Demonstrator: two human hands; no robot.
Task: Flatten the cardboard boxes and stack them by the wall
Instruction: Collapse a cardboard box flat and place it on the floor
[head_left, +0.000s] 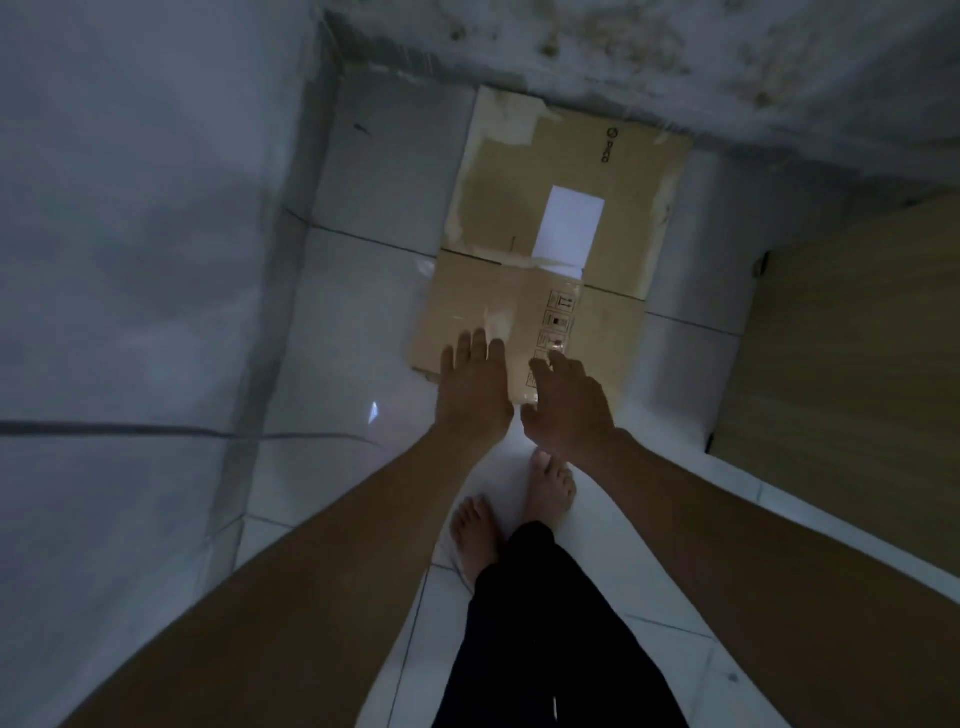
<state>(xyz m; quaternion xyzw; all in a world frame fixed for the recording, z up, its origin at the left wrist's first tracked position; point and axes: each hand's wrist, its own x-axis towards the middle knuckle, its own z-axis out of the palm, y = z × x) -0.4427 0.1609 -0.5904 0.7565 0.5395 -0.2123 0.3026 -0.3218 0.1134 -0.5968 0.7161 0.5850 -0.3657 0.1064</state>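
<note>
A flattened cardboard box (550, 244) lies on the white tiled floor (363, 322), its far end at 12 o'clock touching or just short of the stained wall (675, 57); the dim light leaves the gap unclear. A white label (569, 221) sits near its middle, a row of printed handling symbols (556, 322) runs along the near half, and torn pale patches mark its far left part. Both hands reach out over the near end of the box. The left hand (475, 387) is open, palm down, fingers straight and together, over the box's near left corner. The right hand (569, 402) is also open, fingers loosely curled, over the near edge just beside the symbols. Neither hand grips anything; whether they touch the box cannot be told. Below the hands, at 6 o'clock, two bare feet (511, 514) stand on the floor, with a dark trouser leg (545, 639) over them. A pale wall (130, 234) runs along 9 o'clock, and a wooden panel (852, 353) stands at 3 o'clock, apart from the box.
</note>
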